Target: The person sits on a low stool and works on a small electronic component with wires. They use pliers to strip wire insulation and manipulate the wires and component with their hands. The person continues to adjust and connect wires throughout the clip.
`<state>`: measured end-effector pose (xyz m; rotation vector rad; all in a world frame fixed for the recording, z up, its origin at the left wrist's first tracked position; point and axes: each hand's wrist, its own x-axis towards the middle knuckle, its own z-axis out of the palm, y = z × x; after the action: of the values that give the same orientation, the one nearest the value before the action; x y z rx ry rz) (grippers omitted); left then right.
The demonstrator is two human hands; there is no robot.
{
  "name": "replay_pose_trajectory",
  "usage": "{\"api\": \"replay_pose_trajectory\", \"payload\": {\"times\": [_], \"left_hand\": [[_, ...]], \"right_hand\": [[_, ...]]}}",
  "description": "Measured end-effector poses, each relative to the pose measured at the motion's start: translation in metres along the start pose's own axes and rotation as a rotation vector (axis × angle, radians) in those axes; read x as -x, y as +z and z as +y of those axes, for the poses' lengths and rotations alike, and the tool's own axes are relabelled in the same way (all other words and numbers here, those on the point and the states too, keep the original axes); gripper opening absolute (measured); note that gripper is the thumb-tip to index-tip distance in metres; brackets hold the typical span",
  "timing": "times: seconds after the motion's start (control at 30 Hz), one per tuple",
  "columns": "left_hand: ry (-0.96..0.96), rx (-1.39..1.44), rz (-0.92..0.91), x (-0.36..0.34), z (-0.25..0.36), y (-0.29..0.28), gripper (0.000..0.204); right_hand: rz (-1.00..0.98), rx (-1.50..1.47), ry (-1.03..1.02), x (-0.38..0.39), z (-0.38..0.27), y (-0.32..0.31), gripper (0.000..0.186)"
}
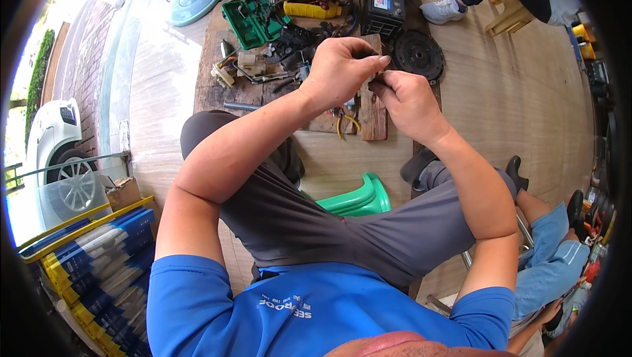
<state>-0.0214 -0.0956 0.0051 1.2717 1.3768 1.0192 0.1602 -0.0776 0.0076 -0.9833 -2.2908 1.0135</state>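
My left hand (341,73) and my right hand (413,103) meet above a low wooden work board. Thumb and fingers of both are pinched together, nearly touching. Whatever sits between the fingertips is small and mostly hidden. Below them lies a wooden block (374,117), its near end toward me. Yellow-handled pliers (347,122) rest just left of the block. A metal tube (241,105) lies further left on the board. Right of my hands is a round black disc part (419,54).
Behind my hands stand a black battery (384,3), a yellow tray (295,9) of dark red items and an open green case (241,26). Loose parts crowd the board's left side. A green plastic stool (359,198) is between my legs. Other people sit at the right.
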Motion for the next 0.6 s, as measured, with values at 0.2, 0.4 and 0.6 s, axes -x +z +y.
{"api": "replay_pose_trajectory", "payload": {"times": [0.2, 0.4, 0.6], "left_hand": [[-0.01, 0.233, -0.153, -0.003, -0.008, -0.006, 0.026], [-0.046, 0.351, -0.189, -0.003, -0.008, -0.012, 0.022], [-0.024, 0.241, -0.033, 0.0, -0.002, -0.009, 0.021]], "right_hand": [[-0.131, -0.309, 0.182, -0.001, -0.002, -0.007, 0.019], [-0.127, -0.407, 0.274, 0.001, 0.001, -0.005, 0.021], [-0.093, -0.182, 0.167, 0.001, -0.003, -0.002, 0.019]]}}
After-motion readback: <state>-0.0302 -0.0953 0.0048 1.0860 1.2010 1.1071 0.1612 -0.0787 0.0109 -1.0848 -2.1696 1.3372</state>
